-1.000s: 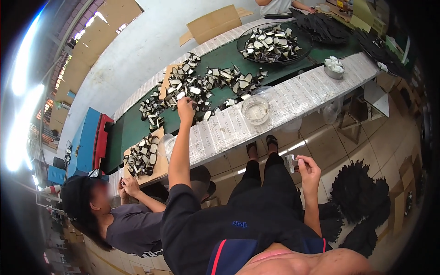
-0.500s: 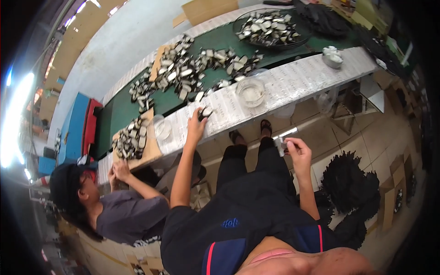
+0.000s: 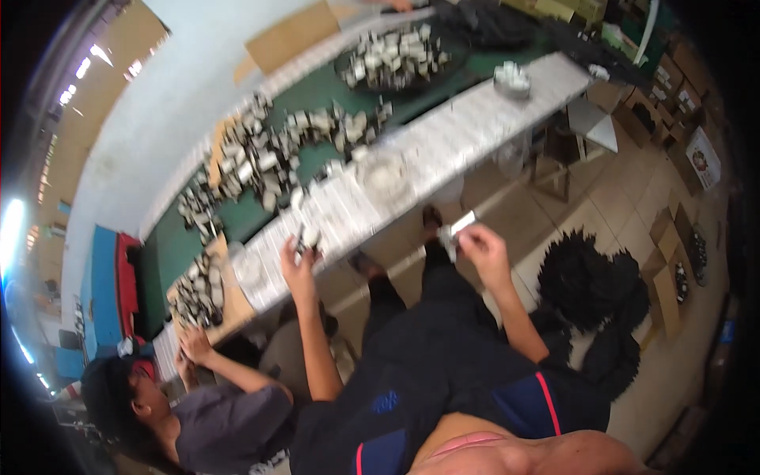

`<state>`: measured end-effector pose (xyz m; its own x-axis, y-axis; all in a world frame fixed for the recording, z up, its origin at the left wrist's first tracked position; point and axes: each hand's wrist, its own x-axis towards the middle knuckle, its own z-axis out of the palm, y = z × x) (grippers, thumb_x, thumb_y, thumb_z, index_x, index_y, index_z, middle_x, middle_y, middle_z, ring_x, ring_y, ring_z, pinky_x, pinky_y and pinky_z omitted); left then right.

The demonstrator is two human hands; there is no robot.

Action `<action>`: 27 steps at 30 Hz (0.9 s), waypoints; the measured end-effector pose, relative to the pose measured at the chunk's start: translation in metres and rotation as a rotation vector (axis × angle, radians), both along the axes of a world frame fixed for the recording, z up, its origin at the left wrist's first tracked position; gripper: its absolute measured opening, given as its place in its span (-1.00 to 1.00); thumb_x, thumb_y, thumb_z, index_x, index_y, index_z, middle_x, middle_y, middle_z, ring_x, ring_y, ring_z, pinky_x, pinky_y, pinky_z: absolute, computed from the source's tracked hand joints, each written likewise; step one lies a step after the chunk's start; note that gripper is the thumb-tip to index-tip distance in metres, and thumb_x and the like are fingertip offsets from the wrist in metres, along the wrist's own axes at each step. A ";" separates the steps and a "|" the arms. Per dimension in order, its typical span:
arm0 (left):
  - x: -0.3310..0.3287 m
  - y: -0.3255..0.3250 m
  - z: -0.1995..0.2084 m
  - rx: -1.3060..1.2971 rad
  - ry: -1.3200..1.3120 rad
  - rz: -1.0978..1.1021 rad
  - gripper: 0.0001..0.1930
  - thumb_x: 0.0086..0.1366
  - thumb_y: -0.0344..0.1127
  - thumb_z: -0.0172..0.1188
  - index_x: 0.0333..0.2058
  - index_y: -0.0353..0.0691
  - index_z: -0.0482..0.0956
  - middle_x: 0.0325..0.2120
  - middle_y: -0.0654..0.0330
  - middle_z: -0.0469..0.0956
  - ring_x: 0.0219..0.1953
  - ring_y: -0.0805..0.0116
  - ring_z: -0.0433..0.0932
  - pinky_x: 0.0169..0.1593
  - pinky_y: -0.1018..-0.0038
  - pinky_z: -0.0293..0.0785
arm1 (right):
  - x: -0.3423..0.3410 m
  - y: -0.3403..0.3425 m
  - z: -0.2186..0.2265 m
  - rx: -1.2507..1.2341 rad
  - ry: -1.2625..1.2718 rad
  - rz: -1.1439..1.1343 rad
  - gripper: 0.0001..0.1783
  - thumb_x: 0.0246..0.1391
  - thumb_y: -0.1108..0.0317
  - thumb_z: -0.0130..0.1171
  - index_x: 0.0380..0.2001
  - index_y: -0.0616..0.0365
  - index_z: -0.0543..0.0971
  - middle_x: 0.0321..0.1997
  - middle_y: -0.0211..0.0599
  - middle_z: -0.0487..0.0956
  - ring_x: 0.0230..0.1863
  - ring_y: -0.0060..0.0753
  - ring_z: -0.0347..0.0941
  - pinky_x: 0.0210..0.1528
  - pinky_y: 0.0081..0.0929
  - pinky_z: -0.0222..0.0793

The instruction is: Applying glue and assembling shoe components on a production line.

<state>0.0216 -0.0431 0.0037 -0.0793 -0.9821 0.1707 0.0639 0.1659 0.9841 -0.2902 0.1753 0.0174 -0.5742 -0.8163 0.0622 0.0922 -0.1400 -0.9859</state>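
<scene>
Head view: blur obscures the piece in the left hand.

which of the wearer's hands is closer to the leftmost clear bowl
Left. The left hand is just right of the bowl, near the front edge of the table; the right hand is farther right, past that edge.

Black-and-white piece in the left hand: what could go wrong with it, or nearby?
The black-and-white piece might slip, as the left hand seems to hold it by the fingers.

The shiny strip in the right hand could drop to the floor.
</scene>
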 end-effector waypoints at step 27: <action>-0.026 0.107 0.035 0.657 0.377 -0.321 -0.70 0.30 -0.47 0.23 0.00 -0.37 0.51 -0.18 0.13 0.59 -0.19 0.40 0.60 -0.18 0.42 0.69 | 0.076 -0.057 0.075 -0.261 0.854 0.344 -0.64 -0.08 0.53 0.40 -0.14 0.19 0.62 -0.08 -0.14 0.56 -0.21 -0.19 0.60 -0.27 -0.42 0.57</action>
<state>-0.0044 0.0640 0.0387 -0.4259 -0.8303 -0.3594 0.3558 -0.5190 0.7772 -0.2140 0.1188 0.0926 0.0180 -0.8329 0.5531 -0.5669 -0.4642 -0.6805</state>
